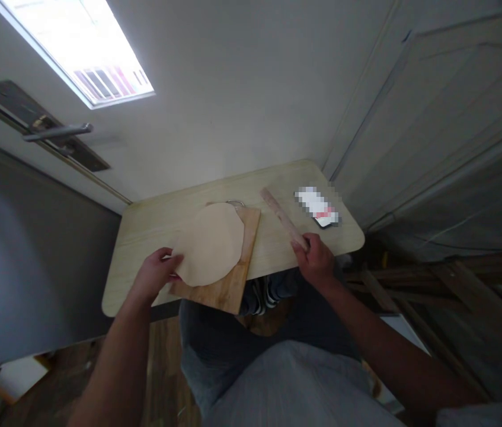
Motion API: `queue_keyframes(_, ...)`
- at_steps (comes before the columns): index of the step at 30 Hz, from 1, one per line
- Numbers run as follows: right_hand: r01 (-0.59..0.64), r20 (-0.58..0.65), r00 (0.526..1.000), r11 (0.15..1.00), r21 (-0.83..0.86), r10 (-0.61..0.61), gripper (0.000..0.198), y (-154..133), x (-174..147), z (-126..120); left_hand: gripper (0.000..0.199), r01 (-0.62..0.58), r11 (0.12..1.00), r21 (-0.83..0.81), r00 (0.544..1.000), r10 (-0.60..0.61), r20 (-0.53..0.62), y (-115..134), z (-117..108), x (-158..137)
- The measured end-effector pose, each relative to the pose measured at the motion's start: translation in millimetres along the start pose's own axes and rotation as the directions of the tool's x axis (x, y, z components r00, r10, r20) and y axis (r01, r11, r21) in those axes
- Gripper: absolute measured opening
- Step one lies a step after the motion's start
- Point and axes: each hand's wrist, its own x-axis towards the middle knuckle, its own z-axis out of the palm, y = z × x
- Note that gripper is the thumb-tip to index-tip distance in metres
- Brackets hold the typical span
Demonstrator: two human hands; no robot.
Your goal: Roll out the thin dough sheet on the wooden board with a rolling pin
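Observation:
A wide, thin sheet of rolled dough (210, 243) lies over a wooden cutting board (233, 289), covering most of it. My left hand (159, 273) pinches the dough's left edge between thumb and fingers. In my right hand (314, 261) is a wooden rolling pin (283, 217), gripped at its near end. The pin slants away to the upper left, apart from the dough, over the table to the right of the board. A metal handle ring (235, 203) shows at the board's far edge.
The board's near corner juts past the front edge of the pale wooden table (144, 222). A phone (318, 206), its screen blurred out, lies at the right. Behind the table stands a white door (233, 89) with a metal lever handle (59, 131).

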Motion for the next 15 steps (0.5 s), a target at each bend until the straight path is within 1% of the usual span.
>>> queue_keyframes(2,-0.006,0.008,1.000,1.000,0.007,0.006,0.039,0,0,0,0.024,0.028,0.985,-0.169,0.998,-0.036,-0.044,-7,11,-12)
queue_keyframes(4,-0.006,0.015,1.000,1.000,0.011,0.006,0.039,-1,0,-1,0.022,0.075,0.941,-0.330,0.996,-0.085,-0.016,-16,24,-26)
queue_keyframes(6,-0.010,0.024,1.000,1.000,0.007,0.010,0.040,-2,1,-1,0.021,0.120,0.908,-0.401,0.992,-0.126,0.013,-27,35,-40)
queue_keyframes(8,-0.021,0.036,0.999,1.000,-0.002,0.021,0.040,-2,2,-2,0.025,0.152,0.918,-0.367,0.988,-0.147,0.042,-36,42,-53)
queue_keyframes(10,-0.031,0.050,0.998,0.999,-0.009,0.031,0.039,-3,3,-4,0.031,0.150,0.954,-0.260,0.989,-0.147,0.031,-43,44,-61)
queue_keyframes(13,-0.026,0.075,0.997,1.000,-0.012,0.027,0.038,-3,4,-6,0.032,0.107,0.989,-0.101,0.994,-0.108,-0.002,-44,39,-64)
queue_keyframes(15,-0.022,0.083,0.996,1.000,-0.016,0.024,0.039,-2,5,-6,0.028,0.077,0.995,-0.059,0.997,-0.079,-0.024,-41,34,-61)
